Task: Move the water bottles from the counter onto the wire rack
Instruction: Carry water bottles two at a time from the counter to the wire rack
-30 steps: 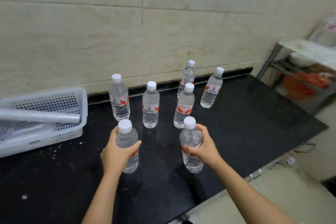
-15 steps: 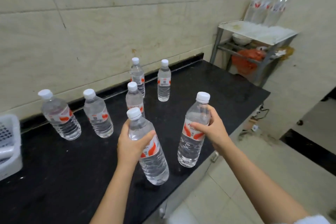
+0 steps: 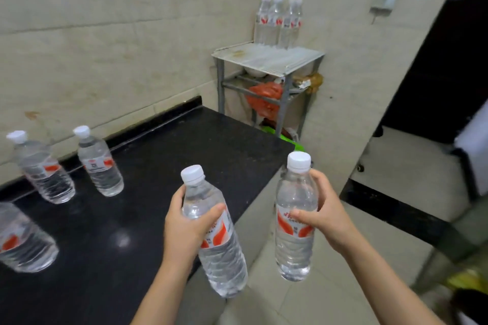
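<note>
Two water bottles are off the counter, one in each hand. The left-hand bottle (image 3: 216,235) tilts a little, its base out past the counter's edge, and the left hand (image 3: 188,221) is wrapped round its upper body, thumb across the label. The right-hand bottle (image 3: 295,219) hangs upright over the tiled floor (image 3: 330,290), clasped at the label by the right hand (image 3: 326,215). Behind them the black counter (image 3: 163,166) carries three more bottles: two near the wall, one (image 3: 43,169) leaning at the far left and another (image 3: 99,162) just beside it, and a third (image 3: 22,241) cut off by the left edge. Beyond the counter's end stands the wire rack (image 3: 272,60), with a cluster of bottles (image 3: 278,22) on its top shelf against the wall.
</note>
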{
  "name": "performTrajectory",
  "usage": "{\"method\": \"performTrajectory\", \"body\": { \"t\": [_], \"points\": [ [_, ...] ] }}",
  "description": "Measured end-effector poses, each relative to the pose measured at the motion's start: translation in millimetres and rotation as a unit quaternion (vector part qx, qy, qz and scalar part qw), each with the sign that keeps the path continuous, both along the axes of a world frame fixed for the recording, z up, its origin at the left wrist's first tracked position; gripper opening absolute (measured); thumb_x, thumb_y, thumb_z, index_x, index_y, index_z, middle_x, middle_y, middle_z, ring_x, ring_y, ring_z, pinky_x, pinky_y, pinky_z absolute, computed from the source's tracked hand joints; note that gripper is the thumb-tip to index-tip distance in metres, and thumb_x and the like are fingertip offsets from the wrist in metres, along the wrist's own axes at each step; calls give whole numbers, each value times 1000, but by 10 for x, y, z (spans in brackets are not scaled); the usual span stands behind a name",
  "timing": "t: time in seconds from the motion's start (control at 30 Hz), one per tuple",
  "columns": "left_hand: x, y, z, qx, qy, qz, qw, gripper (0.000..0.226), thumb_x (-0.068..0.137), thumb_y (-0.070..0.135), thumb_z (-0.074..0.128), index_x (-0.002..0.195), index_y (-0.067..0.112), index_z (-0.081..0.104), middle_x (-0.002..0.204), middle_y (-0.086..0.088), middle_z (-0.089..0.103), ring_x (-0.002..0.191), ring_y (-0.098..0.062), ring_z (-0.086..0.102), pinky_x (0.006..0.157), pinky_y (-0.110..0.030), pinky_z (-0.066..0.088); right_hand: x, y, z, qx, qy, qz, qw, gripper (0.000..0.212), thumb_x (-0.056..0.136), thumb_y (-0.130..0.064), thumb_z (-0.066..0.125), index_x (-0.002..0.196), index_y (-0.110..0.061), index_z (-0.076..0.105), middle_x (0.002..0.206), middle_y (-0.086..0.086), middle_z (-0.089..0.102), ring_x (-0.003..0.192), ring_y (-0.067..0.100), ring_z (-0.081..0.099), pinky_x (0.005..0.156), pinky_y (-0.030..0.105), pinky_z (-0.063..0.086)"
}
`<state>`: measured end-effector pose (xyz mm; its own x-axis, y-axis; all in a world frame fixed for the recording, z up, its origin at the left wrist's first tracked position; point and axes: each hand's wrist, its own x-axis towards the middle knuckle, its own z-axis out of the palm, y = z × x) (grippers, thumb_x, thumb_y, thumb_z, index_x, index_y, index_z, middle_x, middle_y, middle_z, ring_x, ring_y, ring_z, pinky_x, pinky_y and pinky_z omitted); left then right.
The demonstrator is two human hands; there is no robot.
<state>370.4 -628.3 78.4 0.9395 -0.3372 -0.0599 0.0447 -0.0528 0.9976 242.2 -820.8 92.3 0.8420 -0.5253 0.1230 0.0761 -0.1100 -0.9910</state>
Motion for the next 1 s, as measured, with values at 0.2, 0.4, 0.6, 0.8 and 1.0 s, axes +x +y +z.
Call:
{"method": "performTrajectory", "body": {
  "t": [0.2,0.4,0.6,0.8,1.0],
  "points": [
    [-174,-902,11,14,6,-84,996,57,62,19,81,113,23,55,104,-4,67,93,-25,66,80,-43,54,-430,-697,-180,39,25,-68,997,72,33,-27,77,100,-22,49,95,-1,64,81,3,67,67,18,52],
    [-36,-1494,117,26,-12,-120,992,78,42,44,76,115,29,54,108,-1,65,95,-23,65,83,-45,53,-533,-1269,-246,40,41,-108,993,74,34,-28,79,102,-22,49,99,1,62,86,3,65,71,19,52],
    [410,-2409,61,14,-1,-103,995,78,40,45,73,113,28,54,108,-3,64,94,-22,64,84,-44,53,-243,-2100,-94,29,38,-129,990,69,33,-25,78,96,-18,51,90,0,64,78,4,66,67,18,53],
    [993,-3523,-6,-29,39,-94,994,72,34,50,70,103,35,56,104,-1,66,94,-24,64,87,-49,52,294,-3065,167,32,66,-109,991,79,32,-23,84,104,-15,52,91,2,70,87,18,68,71,26,55],
    [1409,-4469,94,-43,41,-91,994,71,33,53,70,100,34,56,102,-2,66,94,-26,64,88,-52,51,682,-3890,196,40,82,-153,984,88,24,-32,90,103,-21,53,92,2,71,89,18,69,70,26,56]
  ]
}}
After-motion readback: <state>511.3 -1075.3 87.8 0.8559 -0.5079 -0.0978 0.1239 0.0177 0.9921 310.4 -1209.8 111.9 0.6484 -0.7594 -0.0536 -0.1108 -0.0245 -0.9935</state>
